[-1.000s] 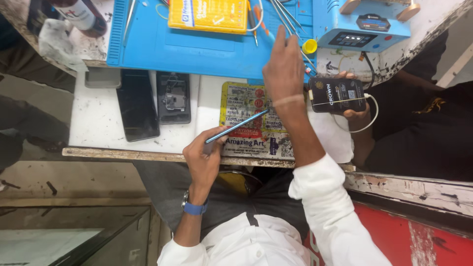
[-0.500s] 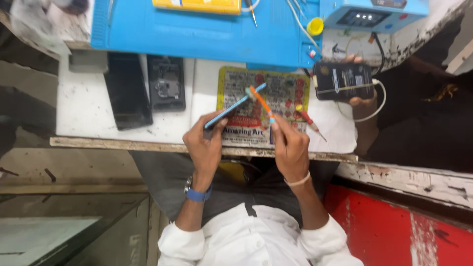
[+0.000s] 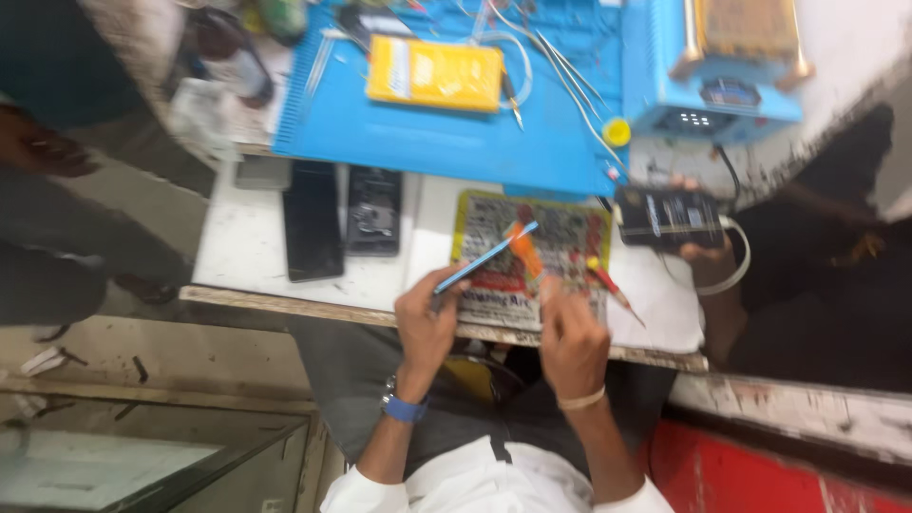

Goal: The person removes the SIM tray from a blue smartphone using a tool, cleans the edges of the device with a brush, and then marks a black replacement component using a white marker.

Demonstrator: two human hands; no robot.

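**Both hands at the near edge of the surface, a thin blue piece and an orange-handled tool between them**

The left hand is closed around the lower end of a thin blue flat piece, most likely a phone held edge-on, though blur keeps that from being certain. The piece rises out of the fingers at a slant, up and to the right, and its upper tip ends just beside the orange-handled tool. A blue watch sits on that wrist.

The right hand is curled shut low on the tool, whose orange handle stands up from the fingers and leans left toward the tip of the blue piece; whether the two touch cannot be told. A pale band circles this wrist.

Both hands hover over a printed colourful mat at the near edge of the white surface. A red-handled screwdriver lies just right of the right hand, apart from it. Two dark phones lie flat, well to the left of the left hand. Farther back, a blue work mat carries a yellow box. At the right edge another person's hand holds a black device.
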